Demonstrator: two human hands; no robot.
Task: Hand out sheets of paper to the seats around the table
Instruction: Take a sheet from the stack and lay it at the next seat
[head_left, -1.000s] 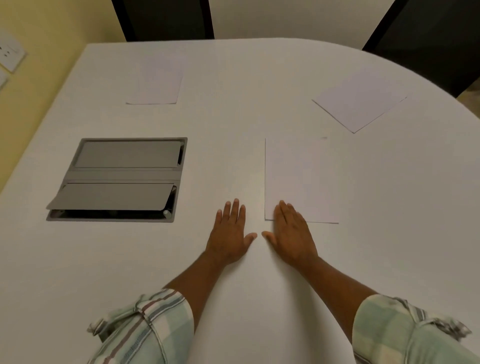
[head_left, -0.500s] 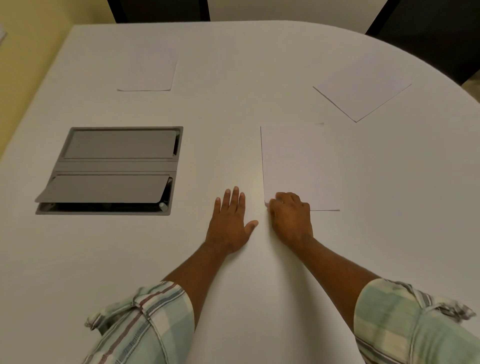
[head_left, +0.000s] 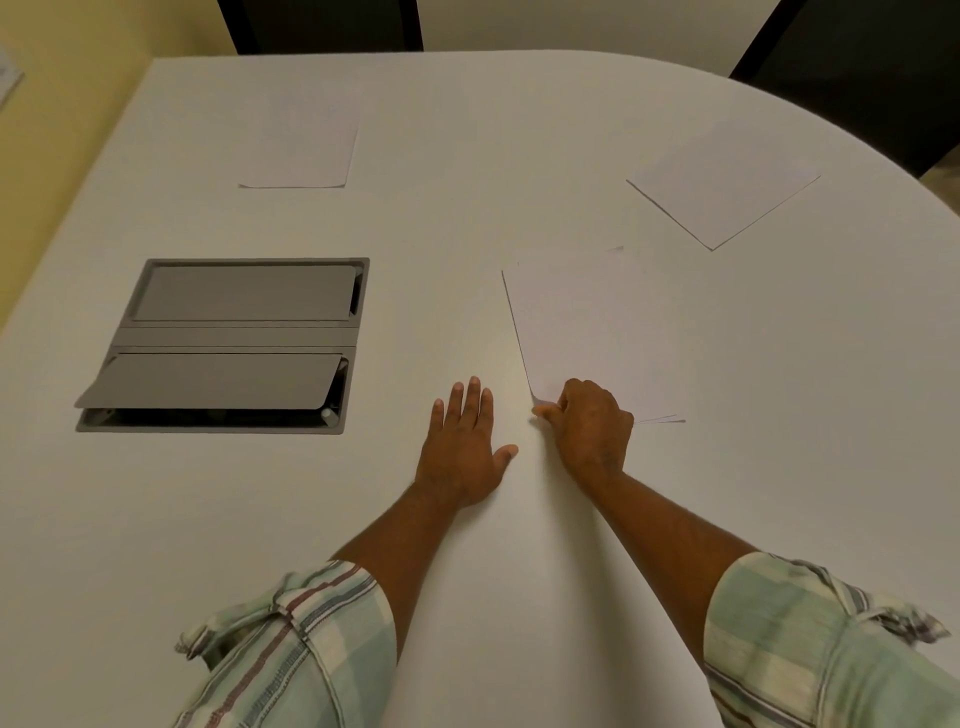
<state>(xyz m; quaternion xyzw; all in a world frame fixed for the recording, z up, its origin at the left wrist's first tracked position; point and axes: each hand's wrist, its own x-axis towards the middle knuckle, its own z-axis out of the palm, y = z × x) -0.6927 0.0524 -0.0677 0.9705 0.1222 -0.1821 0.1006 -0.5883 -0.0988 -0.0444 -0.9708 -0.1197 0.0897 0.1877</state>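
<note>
A small stack of white paper sheets (head_left: 587, 327) lies on the white table (head_left: 467, 156) in front of me. My right hand (head_left: 589, 423) is curled over its near left corner, pinching the top sheet, whose left edge is lifted and skewed off the stack. My left hand (head_left: 465, 447) rests flat on the table just left of the stack, fingers spread, holding nothing. One single sheet (head_left: 304, 137) lies at the far left seat. Another sheet (head_left: 722, 182) lies angled at the far right seat.
A grey recessed cable box (head_left: 228, 343) with two flaps is set into the table at the left. Dark chair backs (head_left: 322, 23) stand behind the far edge, another chair (head_left: 862, 67) at the far right. A yellow wall (head_left: 62, 78) runs along the left.
My right hand went from lying flat on the stack's near corner to curling shut and pinching it; the top sheet's left edge has lifted and turned. My left hand stayed flat.
</note>
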